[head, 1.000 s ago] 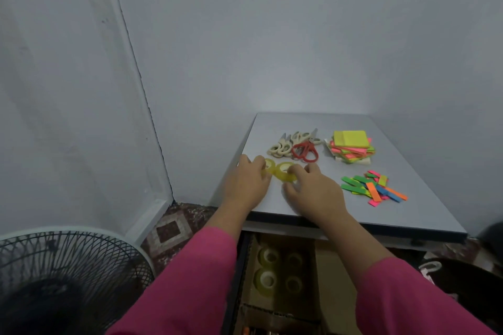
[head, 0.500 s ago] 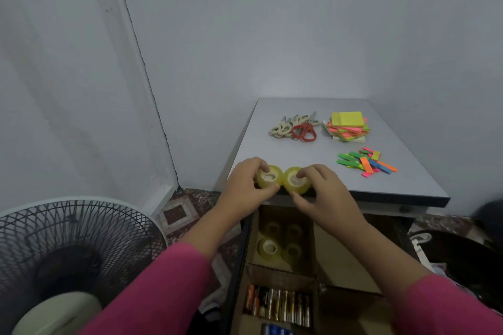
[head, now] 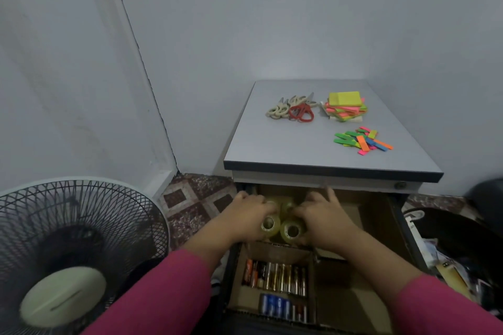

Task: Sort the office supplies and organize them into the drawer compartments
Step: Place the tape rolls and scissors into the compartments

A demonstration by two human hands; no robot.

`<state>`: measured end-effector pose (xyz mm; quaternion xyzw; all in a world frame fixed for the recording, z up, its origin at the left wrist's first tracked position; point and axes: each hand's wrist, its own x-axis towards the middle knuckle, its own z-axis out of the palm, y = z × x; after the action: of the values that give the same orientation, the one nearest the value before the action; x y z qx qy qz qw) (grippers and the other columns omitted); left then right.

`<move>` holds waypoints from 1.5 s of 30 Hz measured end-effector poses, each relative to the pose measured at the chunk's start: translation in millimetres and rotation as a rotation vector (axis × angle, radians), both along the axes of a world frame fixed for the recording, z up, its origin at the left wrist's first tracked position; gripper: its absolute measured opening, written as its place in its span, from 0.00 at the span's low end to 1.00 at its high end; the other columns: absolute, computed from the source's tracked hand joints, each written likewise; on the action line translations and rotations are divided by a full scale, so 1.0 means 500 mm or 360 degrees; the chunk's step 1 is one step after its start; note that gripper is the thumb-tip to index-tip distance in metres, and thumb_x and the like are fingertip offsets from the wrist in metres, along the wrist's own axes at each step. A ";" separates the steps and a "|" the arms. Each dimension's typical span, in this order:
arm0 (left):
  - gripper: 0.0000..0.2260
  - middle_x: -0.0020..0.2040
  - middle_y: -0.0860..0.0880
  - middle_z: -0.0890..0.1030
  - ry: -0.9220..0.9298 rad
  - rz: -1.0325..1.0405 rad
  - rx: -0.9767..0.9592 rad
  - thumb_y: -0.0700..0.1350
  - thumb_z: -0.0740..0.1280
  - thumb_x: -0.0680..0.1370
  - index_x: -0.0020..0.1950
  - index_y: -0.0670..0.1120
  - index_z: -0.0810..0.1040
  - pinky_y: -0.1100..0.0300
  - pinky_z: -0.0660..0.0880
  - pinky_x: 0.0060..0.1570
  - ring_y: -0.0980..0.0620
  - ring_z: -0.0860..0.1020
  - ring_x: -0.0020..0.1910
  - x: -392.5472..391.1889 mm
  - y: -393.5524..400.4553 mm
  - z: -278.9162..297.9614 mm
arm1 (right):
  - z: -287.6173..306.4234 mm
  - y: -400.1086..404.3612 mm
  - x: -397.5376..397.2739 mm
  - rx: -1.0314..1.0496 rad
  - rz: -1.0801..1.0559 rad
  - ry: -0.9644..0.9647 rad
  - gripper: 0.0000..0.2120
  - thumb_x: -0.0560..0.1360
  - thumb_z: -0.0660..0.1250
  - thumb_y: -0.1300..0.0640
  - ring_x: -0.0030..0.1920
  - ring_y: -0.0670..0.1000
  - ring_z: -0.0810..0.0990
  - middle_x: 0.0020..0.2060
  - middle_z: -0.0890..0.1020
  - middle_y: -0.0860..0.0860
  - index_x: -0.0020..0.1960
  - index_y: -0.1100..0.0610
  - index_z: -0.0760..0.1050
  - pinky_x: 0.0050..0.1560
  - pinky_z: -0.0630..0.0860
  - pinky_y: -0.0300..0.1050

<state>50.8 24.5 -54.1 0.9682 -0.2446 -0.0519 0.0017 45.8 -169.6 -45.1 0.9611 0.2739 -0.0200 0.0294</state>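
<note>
Head view. Your left hand [head: 249, 216] and right hand [head: 325, 216] are both down inside the open drawer [head: 397, 228], over its far-left compartment. Two tape rolls [head: 291, 230] show side by side at the compartment's near edge, hollow cores facing up. Each hand lies against one roll, fingers bent over the space behind it. Whether the fingers grip these rolls or further rolls beneath them cannot be told; yellowish tape glimpsed between the hands suggests more, uncounted.

Judged by their look, the rolls are light, rigid rings with smooth, slippery sides; pinch one across the rim or hook a finger through the core.

The compartment nearer you holds a row of batteries [head: 276, 275], roughly ten, with a second smaller cluster [head: 283, 307] below it, too blurred to count.

On the tabletop [head: 285, 147], well apart from the hands: scissors [head: 292, 110], one red-handled pair and several cream-handled, seemingly three; one stack of sticky notes [head: 345, 106]; one loose heap of coloured page flags [head: 362, 140], about a dozen.
</note>
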 end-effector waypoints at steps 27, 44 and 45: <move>0.19 0.61 0.47 0.76 0.0304 -0.0001 0.0439 0.39 0.62 0.77 0.65 0.56 0.74 0.40 0.40 0.73 0.46 0.62 0.70 0.032 -0.019 -0.013 | -0.039 0.057 0.022 -0.0421 -0.0149 0.0173 0.14 0.77 0.63 0.57 0.67 0.54 0.67 0.59 0.76 0.50 0.61 0.48 0.76 0.68 0.38 0.74; 0.19 0.63 0.47 0.76 0.0099 -0.0022 0.0220 0.43 0.64 0.77 0.67 0.52 0.71 0.42 0.44 0.74 0.46 0.65 0.68 0.008 -0.007 -0.020 | -0.032 0.045 -0.011 -0.0189 -0.0064 -0.0042 0.15 0.76 0.64 0.58 0.66 0.53 0.69 0.59 0.78 0.50 0.63 0.49 0.74 0.72 0.46 0.66; 0.17 0.62 0.48 0.76 0.0001 -0.0059 0.0167 0.44 0.64 0.77 0.66 0.51 0.72 0.43 0.48 0.74 0.47 0.67 0.66 0.003 -0.003 -0.018 | -0.034 0.040 -0.018 -0.0096 -0.0008 -0.0145 0.15 0.75 0.65 0.56 0.64 0.53 0.70 0.59 0.78 0.50 0.62 0.49 0.75 0.71 0.53 0.63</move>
<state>52.4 22.8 -63.1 0.9623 -0.2593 -0.0650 -0.0499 36.7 -149.5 -61.9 0.9604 0.2692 0.0154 0.0706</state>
